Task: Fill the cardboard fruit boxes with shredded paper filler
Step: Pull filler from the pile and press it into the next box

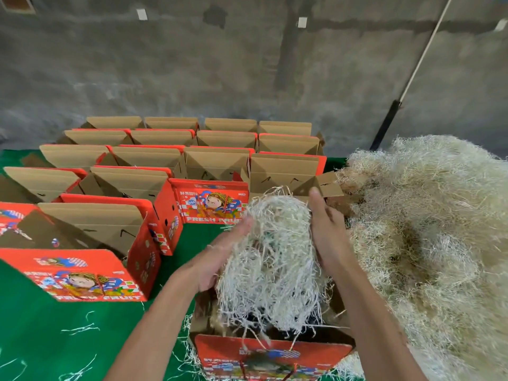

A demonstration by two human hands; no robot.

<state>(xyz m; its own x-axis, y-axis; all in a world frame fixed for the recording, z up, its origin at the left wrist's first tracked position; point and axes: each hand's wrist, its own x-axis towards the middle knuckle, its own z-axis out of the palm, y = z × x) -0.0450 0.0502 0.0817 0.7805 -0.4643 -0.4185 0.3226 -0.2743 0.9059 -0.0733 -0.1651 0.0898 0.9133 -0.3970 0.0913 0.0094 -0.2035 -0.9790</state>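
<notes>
A big clump of pale shredded paper [270,259] hangs between my two hands, above an open red fruit box [272,356] at the near edge. My left hand [220,254] presses flat against the clump's left side. On the other side my right hand [327,229] presses in with straight fingers. Strands trail down from the clump into the box. The inside of the box is mostly hidden by the paper.
Several open red "Fresh Fruit" boxes [154,171] stand in rows at the left and back on a green table cover [41,325]. A large heap of shredded paper [428,221] fills the right side. Loose strands [82,328] lie on the cover. A pole [412,78] leans against the grey wall.
</notes>
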